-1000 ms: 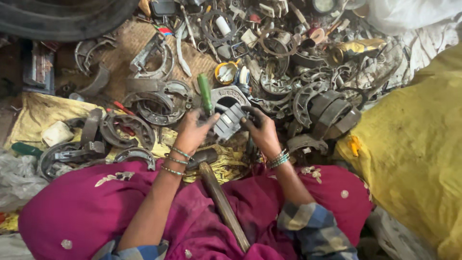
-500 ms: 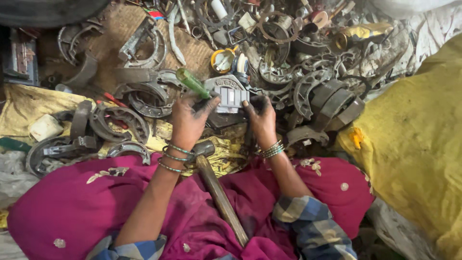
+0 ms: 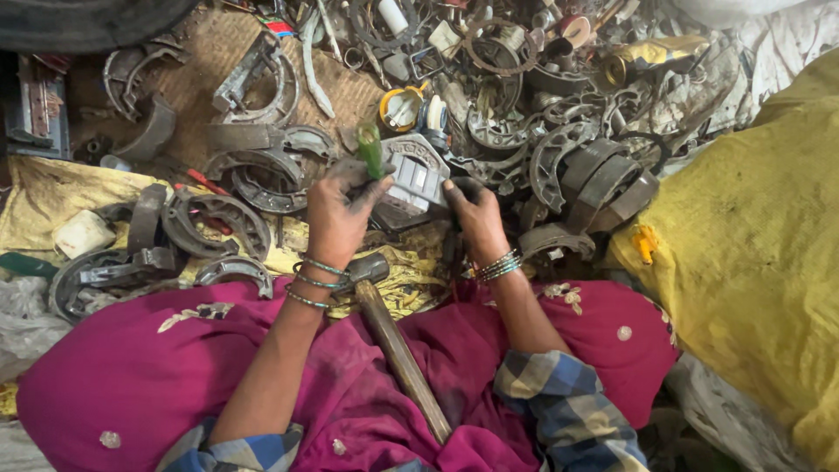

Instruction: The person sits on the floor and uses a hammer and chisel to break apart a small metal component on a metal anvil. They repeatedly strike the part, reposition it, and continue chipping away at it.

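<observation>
My left hand (image 3: 336, 214) grips a green-handled tool (image 3: 370, 149); my right hand (image 3: 476, 218) clasps the grey metal part (image 3: 411, 179) between them. A hammer (image 3: 389, 336) lies just below that part, on my lap.

Over the last second the green-handled tool (image 3: 370, 149) in the left hand (image 3: 339, 217) has tipped from leaning left to nearly upright. Both hands have shifted slightly on the curved metal part (image 3: 411, 179), and the right hand (image 3: 476, 218) seems lower on its edge.
</observation>
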